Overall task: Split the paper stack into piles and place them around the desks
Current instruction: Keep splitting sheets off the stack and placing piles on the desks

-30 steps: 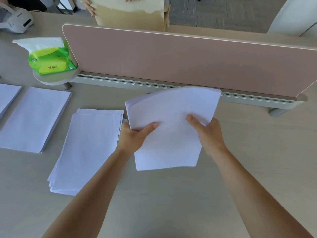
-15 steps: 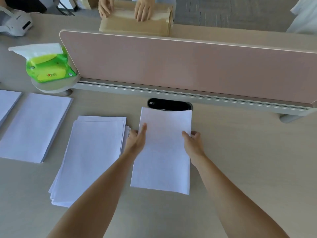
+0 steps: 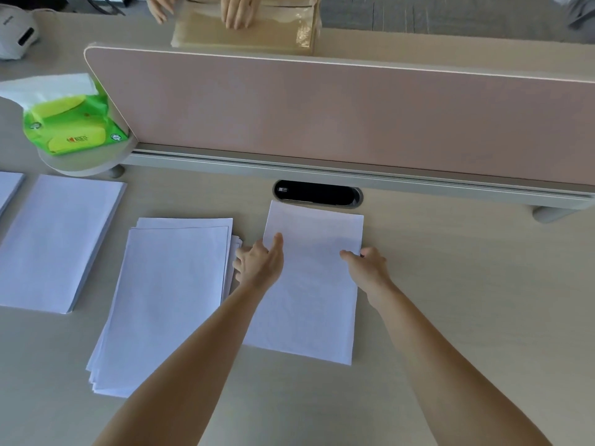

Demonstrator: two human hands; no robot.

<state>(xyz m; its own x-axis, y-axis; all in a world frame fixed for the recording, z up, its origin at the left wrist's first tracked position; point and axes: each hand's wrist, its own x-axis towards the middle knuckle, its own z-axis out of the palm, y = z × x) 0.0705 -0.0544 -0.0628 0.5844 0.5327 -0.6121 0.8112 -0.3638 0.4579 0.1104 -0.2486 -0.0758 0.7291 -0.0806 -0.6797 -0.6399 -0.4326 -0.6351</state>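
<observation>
**While both hands pinch its long edges, the new pile [image 3: 310,300] lies flat on the desk [image 3: 467,300]**

As I read the head view, I've got the left hand [image 3: 260,263] with its thumb laid on top of the sheets near the left edge and the other fingers curled down beside that edge. The right hand [image 3: 367,268] mirrors it on the right edge, thumb on top. I can't tell whether any fingers are under the paper. I judge that holding both long sides is for squaring, so the sheets don't fan out as they are set down.

The new pile sits just below the cable grommet [image 3: 317,193], with its top edge almost touching it, roughly parallel to the divider panel [image 3: 322,114]. It makes a tidy slot in the row.

Just left of it, beside the left knuckles, is the loose stack [image 3: 167,300]. Its sheets are offset and fanned, so it is probably the source being split. Further left is a neat pile [image 3: 58,243], and a sliver of another pile [image 3: 9,188] shows at the frame edge. The piles lie apart, I'd guess so they don't merge.

A green tissue pack [image 3: 70,123] sits on the round shelf at the divider's end. Across the divider another person's hand [image 3: 236,12] rests on a brown parcel [image 3: 257,33].

The step in hand looks like placing, nearly done. The release is next, and top sheets may slide as the thumbs lift.
</observation>
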